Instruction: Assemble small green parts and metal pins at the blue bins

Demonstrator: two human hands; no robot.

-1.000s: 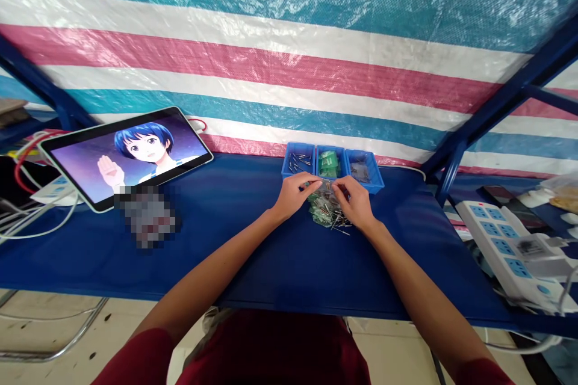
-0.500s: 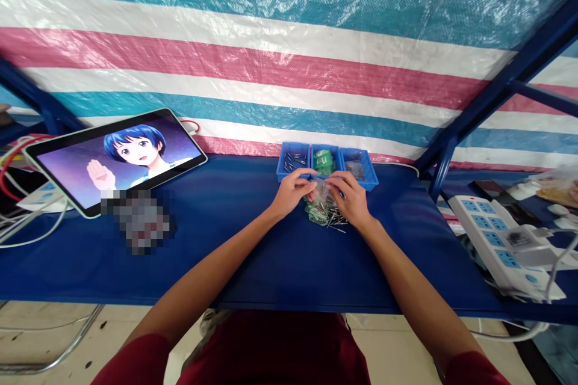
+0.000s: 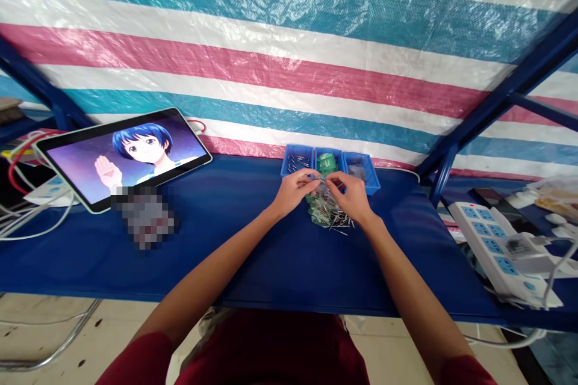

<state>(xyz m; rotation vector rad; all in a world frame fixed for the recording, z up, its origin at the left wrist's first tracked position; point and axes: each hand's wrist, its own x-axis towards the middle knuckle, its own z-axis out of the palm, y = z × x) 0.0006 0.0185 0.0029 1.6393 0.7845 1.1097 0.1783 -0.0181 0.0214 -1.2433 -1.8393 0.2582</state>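
Observation:
My left hand (image 3: 295, 190) and my right hand (image 3: 348, 195) meet over a heap of small green parts and thin metal pins (image 3: 326, 214) on the blue table (image 3: 253, 240). Both hands have their fingertips pinched together around a tiny piece between them, too small to name. Just behind the hands stand three small blue bins: the left bin (image 3: 297, 160) holds metal pins, the middle bin (image 3: 328, 160) green parts, the right bin (image 3: 361, 167) dark parts.
A tablet (image 3: 126, 155) showing a cartoon figure leans at the left, with a blurred object (image 3: 143, 215) before it and cables (image 3: 27, 216) beside it. A white power strip (image 3: 501, 248) lies at the right. A striped tarp (image 3: 289, 60) hangs behind.
Both hands have risen slightly off the heap and drawn their fingertips together between them. The view has shifted a little.

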